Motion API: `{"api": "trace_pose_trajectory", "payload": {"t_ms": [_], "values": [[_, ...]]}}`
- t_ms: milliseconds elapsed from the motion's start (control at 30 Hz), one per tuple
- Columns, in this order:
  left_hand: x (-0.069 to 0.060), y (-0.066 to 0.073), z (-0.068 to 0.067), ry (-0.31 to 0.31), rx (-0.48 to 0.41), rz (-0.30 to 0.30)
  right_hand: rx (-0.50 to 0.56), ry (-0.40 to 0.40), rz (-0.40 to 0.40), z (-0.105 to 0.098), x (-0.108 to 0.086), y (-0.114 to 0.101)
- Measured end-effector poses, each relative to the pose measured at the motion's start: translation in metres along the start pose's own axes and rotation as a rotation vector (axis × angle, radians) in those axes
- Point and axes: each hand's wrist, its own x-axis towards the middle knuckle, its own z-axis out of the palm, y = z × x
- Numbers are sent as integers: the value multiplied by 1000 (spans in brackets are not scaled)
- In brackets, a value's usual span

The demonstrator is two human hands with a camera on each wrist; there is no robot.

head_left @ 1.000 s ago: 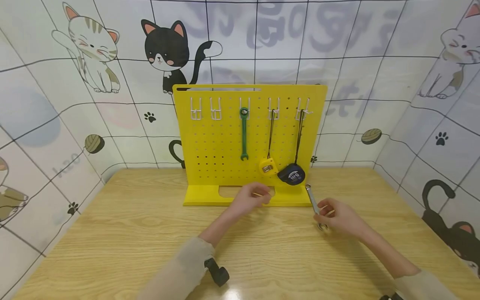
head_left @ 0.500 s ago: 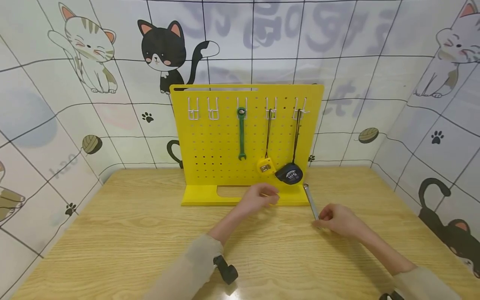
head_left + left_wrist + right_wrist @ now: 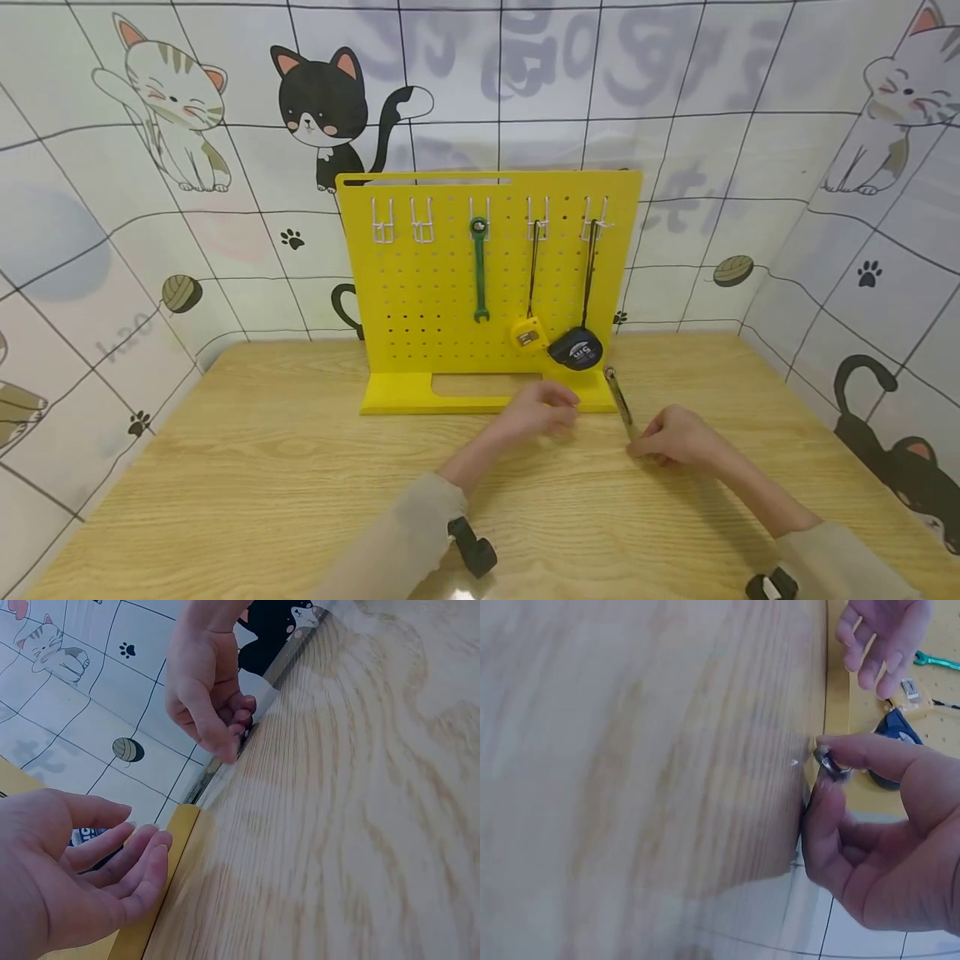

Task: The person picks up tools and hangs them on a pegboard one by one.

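Note:
A silver wrench (image 3: 618, 400) slants beside the right corner of the pegboard's base. My right hand (image 3: 681, 437) pinches its near end between thumb and fingers, and in the right wrist view the metal end (image 3: 832, 766) shows between them. My left hand (image 3: 536, 408) hovers over the front edge of the base, holding nothing, its fingers loosely bent. On the yellow pegboard (image 3: 450, 283) hang a green wrench (image 3: 481, 275), a small yellow tape measure (image 3: 529, 334) and a dark blue tape measure (image 3: 577, 348), both tapes on black cords.
White wire hooks line the pegboard's upper part; the two leftmost hooks (image 3: 402, 222) carry nothing. The board stands on a wood-grain table (image 3: 300, 467). Behind and at both sides is a wall (image 3: 480, 83) with a cat-patterned grid print.
My left hand has moved right along the base toward the silver wrench. My right hand has closed its pinch on the wrench's near end, and the wrench has turned a little. The view shifts slightly.

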Motion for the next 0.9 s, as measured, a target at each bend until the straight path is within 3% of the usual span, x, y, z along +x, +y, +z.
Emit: {"api": "trace_pose_trajectory", "payload": {"t_ms": [167, 333, 467, 700, 900], "values": [[4, 1, 10, -8, -40, -42, 139, -118, -47, -6, -1, 10], [6, 2, 20, -9, -56, -86, 235, -216, -43, -9, -1, 16], [12, 0, 32, -12, -65, -113, 281, -239, -45, -10, -3, 16], [26, -5, 52, 57, -197, -164, 370, -265, -76, -8, -8, 17], [30, -4, 61, 47, -256, -148, 388, -271, -81, -6, -12, 19]]}}
